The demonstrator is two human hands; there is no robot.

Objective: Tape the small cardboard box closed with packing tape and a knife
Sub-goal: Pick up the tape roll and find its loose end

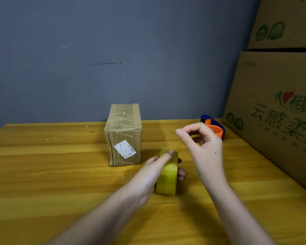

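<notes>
Holding the tape roll [167, 174] upright on edge with your left hand [155, 172], grip clamped on it, fingers wrapped around its sides. Your right hand [201, 144] is pinching thumb and forefinger together above the roll, apparently on a thin clear strip of tape; the strip itself is barely visible, so I can't confirm how much is pulled out.

The small cardboard box [125, 135] is standing on the table [42, 174], just left of and beyond the roll, untouched by either hand. The top already looks covered in old tape. An orange-and-blue dispenser [215, 127] is sitting far right, behind your right hand. I'm not seeing a knife in view.

Risks I'm judging from here:
- Free end folding back and sticking to itself or your fingers, because the strip is unsupported in the air.
- Strip tearing or splitting narrow if you're pulling at an angle.
- Box sliding when tape lands, since nothing is bracing it.
</notes>
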